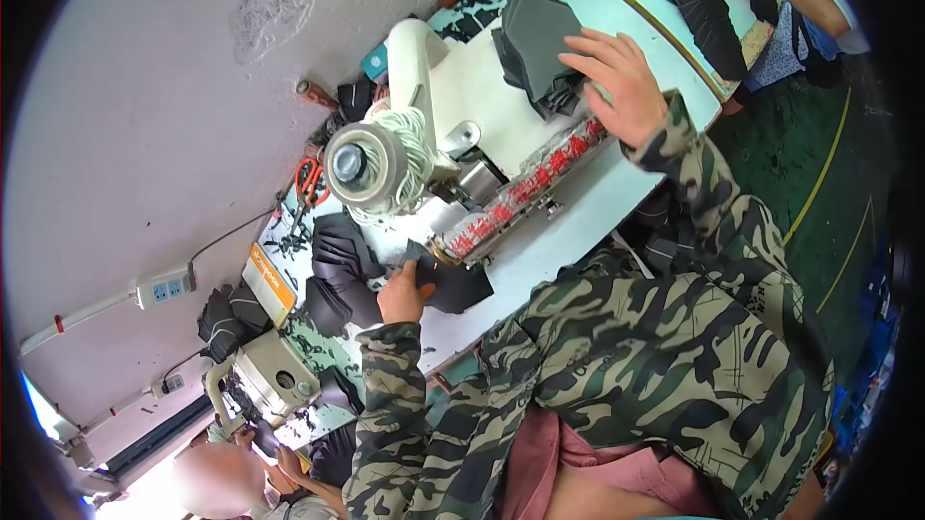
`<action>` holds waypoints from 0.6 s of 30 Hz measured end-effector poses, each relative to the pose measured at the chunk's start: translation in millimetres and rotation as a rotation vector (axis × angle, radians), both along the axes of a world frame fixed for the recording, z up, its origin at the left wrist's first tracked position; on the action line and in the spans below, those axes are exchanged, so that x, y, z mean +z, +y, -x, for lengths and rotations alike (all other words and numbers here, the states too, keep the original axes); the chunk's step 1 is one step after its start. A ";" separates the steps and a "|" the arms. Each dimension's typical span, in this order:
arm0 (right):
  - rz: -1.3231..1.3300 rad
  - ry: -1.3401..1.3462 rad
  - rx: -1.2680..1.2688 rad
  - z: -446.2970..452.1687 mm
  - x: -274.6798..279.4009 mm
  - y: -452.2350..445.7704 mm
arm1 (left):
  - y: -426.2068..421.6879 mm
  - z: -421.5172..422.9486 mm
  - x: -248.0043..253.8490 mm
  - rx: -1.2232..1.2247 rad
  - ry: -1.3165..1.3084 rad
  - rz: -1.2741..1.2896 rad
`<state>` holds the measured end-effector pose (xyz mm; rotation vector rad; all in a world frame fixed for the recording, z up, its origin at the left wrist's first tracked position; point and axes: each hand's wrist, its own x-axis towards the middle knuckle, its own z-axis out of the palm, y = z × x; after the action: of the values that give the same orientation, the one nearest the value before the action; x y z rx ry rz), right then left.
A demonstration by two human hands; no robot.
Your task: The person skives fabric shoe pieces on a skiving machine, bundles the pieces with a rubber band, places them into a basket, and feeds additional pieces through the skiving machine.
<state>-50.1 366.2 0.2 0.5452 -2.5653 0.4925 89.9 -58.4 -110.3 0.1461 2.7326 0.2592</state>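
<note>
My left hand [403, 296] is on a black piece [461, 287] below the sewing end of a white machine [414, 62], its fingertips pressed on the piece's left part. The piece lies partly under the machine head. Beside that hand sits a pile of black pieces [342, 265]. My right hand [621, 86] is raised with fingers apart and holds nothing; it is at the right edge of a stack of dark flat pieces [544, 33] on the machine bed. A clear-covered strip with red markings [530, 183] runs along the machine's near side.
Red-handled scissors [308, 183] and dark scraps lie left of the machine. A cord bundle [409, 159] hangs by its handwheel. A co-worker's arm [805, 0] shows at upper right, near another black stack [703, 19]. Another person [299, 481] sits at a second machine [275, 375], lower left.
</note>
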 end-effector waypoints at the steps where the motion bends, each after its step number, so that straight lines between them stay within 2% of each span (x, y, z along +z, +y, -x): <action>1: 0.151 0.009 0.017 -13.6 3.8 -9.7 | 0.3 -3.9 -0.2 0.002 -0.009 0.001; 3: 0.364 -0.161 0.099 -43.0 8.0 -33.8 | 9.2 2.2 12.0 0.052 -0.036 0.111; 4: 0.410 -0.271 0.161 -56.0 8.5 -43.8 | 9.3 1.7 13.3 0.009 0.060 0.091; 8: 0.653 -0.791 0.460 -92.0 1.9 -73.7 | 4.9 12.1 11.7 -0.152 0.094 0.132; 9: 0.690 -0.945 0.558 -94.1 -5.0 -76.6 | 8.9 18.5 22.9 -0.144 -0.132 -0.093; 10: 0.690 -0.888 0.761 -94.4 -17.9 -80.5 | 14.8 23.7 39.3 -0.130 -0.362 -0.319; 11: 0.687 -0.894 0.766 -95.9 -25.2 -85.4 | 39.9 37.7 82.6 -0.204 -0.582 -0.547; 13: 0.599 -0.895 0.931 -99.4 -33.3 -97.4 | 63.9 41.1 114.2 -0.184 -0.500 -0.896; 14: 0.611 -1.160 0.841 -97.6 -30.6 -99.1 | 72.0 45.8 129.2 -0.013 -0.574 -0.880; 15: 0.649 -1.222 0.716 -95.4 -28.5 -102.8 | 75.5 50.1 136.0 0.163 -0.648 -0.859; 17: 0.783 -1.039 0.454 -99.5 -36.0 -112.5 | 66.7 54.9 117.8 0.352 -0.674 -0.876; 18: 0.766 -1.046 0.367 -98.3 -32.1 -116.1 | 61.9 55.6 112.3 0.379 -0.692 -0.897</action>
<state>48.2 250.1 -31.9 0.5327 -2.7652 2.2501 34.4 3.6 2.0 -0.1957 1.7698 1.3407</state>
